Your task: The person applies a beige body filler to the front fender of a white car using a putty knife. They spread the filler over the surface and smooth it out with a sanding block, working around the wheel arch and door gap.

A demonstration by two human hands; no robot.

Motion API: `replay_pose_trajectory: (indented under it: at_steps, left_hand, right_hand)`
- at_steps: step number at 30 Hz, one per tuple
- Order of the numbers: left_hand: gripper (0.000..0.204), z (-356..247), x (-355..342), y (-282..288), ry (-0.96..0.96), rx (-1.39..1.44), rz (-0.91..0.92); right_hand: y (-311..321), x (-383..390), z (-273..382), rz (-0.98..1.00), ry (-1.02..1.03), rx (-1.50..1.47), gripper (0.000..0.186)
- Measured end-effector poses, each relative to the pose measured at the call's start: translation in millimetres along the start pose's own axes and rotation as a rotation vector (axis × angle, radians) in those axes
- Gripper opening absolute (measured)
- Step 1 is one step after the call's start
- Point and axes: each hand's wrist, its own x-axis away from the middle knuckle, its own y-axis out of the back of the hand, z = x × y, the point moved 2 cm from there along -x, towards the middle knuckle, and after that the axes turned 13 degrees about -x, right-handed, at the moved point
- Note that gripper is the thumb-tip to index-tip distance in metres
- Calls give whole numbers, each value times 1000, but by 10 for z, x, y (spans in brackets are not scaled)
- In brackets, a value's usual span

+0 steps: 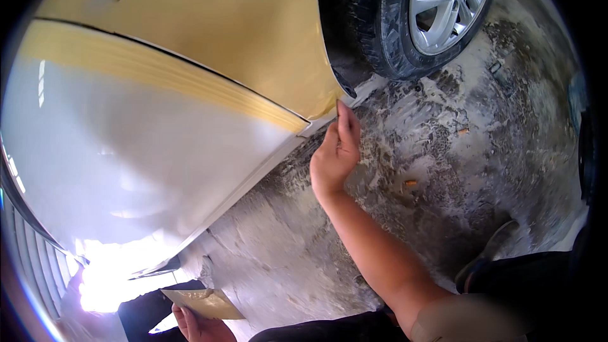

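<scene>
My right hand point(335, 152) reaches up to the lower corner of a tan-yellow car fender point(240, 31), just behind the wheel arch. Its fingers are pressed together against the panel's edge; anything between them is hidden. Down at the lower left, my left hand point(197, 327) grips a flat tan sheet point(209, 304) with a shiny smear on its upper face. Along the front edge of the silver-white car door point(145, 139) runs a band of yellow masking tape point(171, 82), ending near my right hand.
A black tyre point(396, 31) with a silver alloy wheel point(446, 3) stands at the upper right. Two orange stubs point(411, 182) lie on the stained, dusty concrete floor point(437, 133). A dark shoe point(487, 250) is at the lower right. Bright light glares at the lower left.
</scene>
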Motion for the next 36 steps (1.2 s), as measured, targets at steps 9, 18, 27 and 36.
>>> replay_pose_trajectory:
  at_steps: [9, 18, 27, 36]
  left_hand:
    - [39, 76, 107, -46, 306, 995, 134]
    - [42, 415, 204, -70, 362, 1166, 57]
    - [35, 196, 161, -110, 372, 1147, 109]
    - [34, 26, 133, -67, 342, 1004, 104]
  right_hand:
    - [264, 339, 1, 230, -73, 10, 36]
    - [941, 36, 186, 73, -490, -163, 36]
    - [589, -150, 329, 27, -399, -203, 36]
    - [-146, -98, 302, 49, 40, -15, 36]
